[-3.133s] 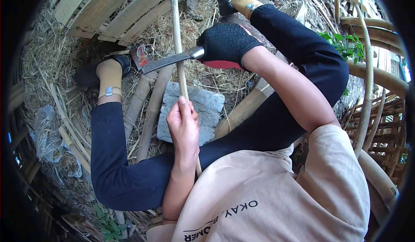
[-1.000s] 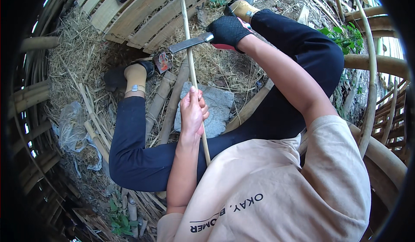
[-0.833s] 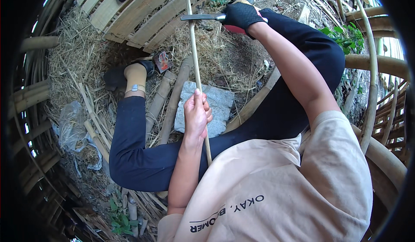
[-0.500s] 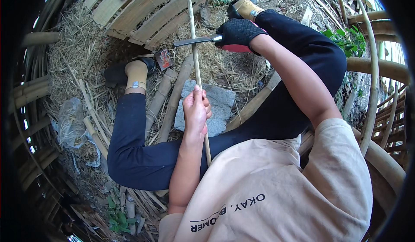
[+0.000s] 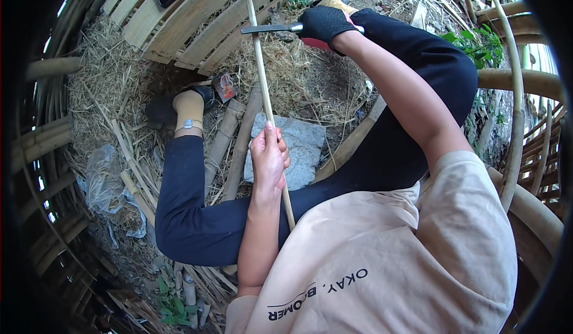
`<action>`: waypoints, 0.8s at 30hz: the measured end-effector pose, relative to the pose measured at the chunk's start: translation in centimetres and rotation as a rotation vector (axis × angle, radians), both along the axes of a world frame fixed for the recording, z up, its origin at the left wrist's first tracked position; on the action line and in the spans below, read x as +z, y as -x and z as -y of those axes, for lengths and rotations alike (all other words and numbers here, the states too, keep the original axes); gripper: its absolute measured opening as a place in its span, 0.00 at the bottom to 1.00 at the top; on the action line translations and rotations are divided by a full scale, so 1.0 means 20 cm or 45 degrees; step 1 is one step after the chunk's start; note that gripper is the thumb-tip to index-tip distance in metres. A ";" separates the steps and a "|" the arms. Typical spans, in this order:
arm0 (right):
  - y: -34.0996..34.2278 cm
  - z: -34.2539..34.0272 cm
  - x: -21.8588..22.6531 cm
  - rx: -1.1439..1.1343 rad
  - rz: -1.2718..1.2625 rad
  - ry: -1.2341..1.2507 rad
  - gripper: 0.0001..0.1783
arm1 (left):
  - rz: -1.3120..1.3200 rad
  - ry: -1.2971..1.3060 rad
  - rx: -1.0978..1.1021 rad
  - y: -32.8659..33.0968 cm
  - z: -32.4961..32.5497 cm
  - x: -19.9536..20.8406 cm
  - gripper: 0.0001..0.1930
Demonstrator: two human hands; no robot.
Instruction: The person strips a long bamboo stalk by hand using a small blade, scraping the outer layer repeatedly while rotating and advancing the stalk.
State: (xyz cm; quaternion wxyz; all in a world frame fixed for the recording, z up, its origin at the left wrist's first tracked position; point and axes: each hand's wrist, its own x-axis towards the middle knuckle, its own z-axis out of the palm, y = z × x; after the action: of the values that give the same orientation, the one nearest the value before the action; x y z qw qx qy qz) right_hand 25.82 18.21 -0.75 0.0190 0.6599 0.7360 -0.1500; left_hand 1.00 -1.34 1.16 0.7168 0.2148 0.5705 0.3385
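A slatted wooden panel spans the upper left; a long pale stick slants toward it, passing over a grey stone block; the bare left hand clenches the stick's nearer half; the gloved right hand grips a knife, blade across the stick's far part.

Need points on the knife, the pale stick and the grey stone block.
Knife (image 5: 273, 28): head view, on the blade, between the stick and the handle.
Pale stick (image 5: 262, 77): head view, on the shaft between blade and left hand (image 5: 268, 158).
Grey stone block (image 5: 305, 150): head view, on its flat face.
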 end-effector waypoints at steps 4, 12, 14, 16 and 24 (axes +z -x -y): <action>0.07 0.08 0.05 0.013 -0.112 -0.053 0.18 | 0.014 -0.014 0.043 0.03 0.00 -0.02 0.18; 0.19 0.22 0.15 0.129 -0.112 0.209 0.17 | -0.071 -0.038 0.044 0.01 0.01 -0.02 0.19; 0.17 0.20 0.11 0.134 -0.089 0.188 0.17 | -0.128 -0.022 0.030 -0.03 0.00 0.02 0.19; 0.17 0.18 0.08 0.144 -0.071 0.158 0.15 | -0.170 -0.009 0.026 -0.03 0.00 0.03 0.19; 0.10 0.10 -0.02 0.042 -0.048 -0.077 0.12 | -0.192 -0.008 0.022 -0.02 0.00 0.01 0.20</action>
State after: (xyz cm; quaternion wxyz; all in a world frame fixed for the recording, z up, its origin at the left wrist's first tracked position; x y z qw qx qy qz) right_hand 23.80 16.21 -1.08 -0.0124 0.6450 0.7511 -0.1398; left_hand 1.43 -1.26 1.43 0.6681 0.2369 0.6237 0.3294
